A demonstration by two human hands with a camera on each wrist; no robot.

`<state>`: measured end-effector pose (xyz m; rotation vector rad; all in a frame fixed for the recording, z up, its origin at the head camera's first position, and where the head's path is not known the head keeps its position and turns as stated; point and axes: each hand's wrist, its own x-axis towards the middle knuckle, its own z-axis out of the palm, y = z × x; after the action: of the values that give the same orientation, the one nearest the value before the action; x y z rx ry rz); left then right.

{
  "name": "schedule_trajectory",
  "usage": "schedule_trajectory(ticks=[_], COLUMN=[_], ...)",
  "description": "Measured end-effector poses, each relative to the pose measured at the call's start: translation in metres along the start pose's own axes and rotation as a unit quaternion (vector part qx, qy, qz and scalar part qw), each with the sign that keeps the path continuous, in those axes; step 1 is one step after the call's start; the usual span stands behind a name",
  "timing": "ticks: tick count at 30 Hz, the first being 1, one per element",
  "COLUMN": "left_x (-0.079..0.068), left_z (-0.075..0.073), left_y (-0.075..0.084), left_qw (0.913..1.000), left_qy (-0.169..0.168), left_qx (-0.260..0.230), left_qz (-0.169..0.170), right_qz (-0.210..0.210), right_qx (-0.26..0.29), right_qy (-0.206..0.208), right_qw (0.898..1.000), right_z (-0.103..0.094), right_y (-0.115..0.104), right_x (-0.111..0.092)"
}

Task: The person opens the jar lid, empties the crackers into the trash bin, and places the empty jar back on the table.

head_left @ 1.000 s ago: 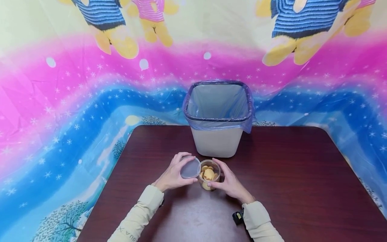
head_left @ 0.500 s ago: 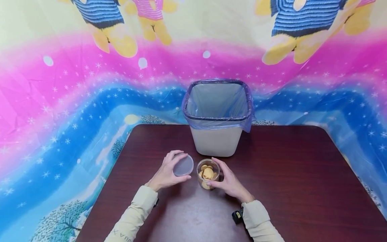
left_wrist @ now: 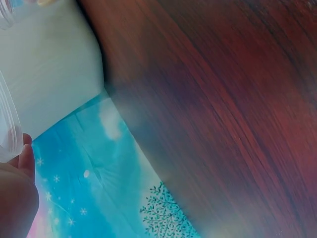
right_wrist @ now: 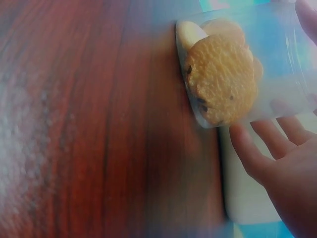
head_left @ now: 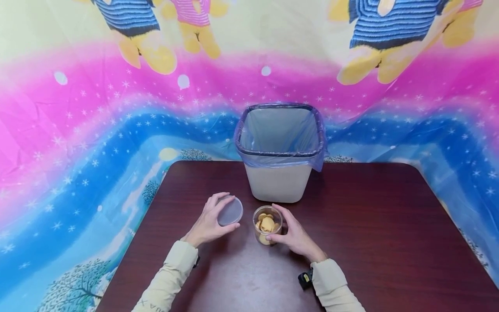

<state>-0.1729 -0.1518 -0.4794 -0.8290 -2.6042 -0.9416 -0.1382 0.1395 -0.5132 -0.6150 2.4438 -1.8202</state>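
My left hand [head_left: 208, 220] grips a round translucent lid [head_left: 231, 211] by its edge, thumb below and fingers above, held to the left of the jar. A clear plastic jar [head_left: 257, 236] stands uncovered on the table, with my right hand [head_left: 295, 234] curled round its right side. Several round golden cookies [head_left: 267, 224] lie in the jar's lower part; the right wrist view shows a browned cookie [right_wrist: 223, 79] with dark specks through the wall. At the left wrist view's edge, part of the lid [left_wrist: 9, 124] shows above the fingers.
A pale waste bin [head_left: 278, 182] lined with a bluish translucent bag [head_left: 319, 147] stands just behind the jar. Beneath everything is a dark reddish wooden table [head_left: 382, 225]. A printed cloth [head_left: 210, 91] hangs behind and around the table.
My left hand has carried the lid leftward, away from the jar's rim, opening a gap between them. The right hand stays on the jar, which has hardly moved.
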Motion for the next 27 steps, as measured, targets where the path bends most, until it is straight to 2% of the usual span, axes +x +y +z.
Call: schedule_trajectory(ticks=[6, 15, 27], left_x=[-0.003, -0.005, -0.011], left_z=[-0.003, -0.008, -0.009], left_y=[-0.001, -0.004, -0.012], left_qw=[1.0, 0.9996, 0.9982], left_qy=[0.004, 0.011, 0.008], left_qx=[0.004, 0.015, 0.04], left_qz=[-0.004, -0.02, -0.044], right_qz=[-0.007, 0.002, 0.002], right_qx=[0.001, 0.006, 0.008], right_qy=[-0.007, -0.003, -0.004], right_qw=[1.0, 1.0, 1.0], right_z=[-0.003, 0.0, -0.001], right_y=[-0.02, 0.009, 0.01], right_x=[-0.002, 0.001, 0.001])
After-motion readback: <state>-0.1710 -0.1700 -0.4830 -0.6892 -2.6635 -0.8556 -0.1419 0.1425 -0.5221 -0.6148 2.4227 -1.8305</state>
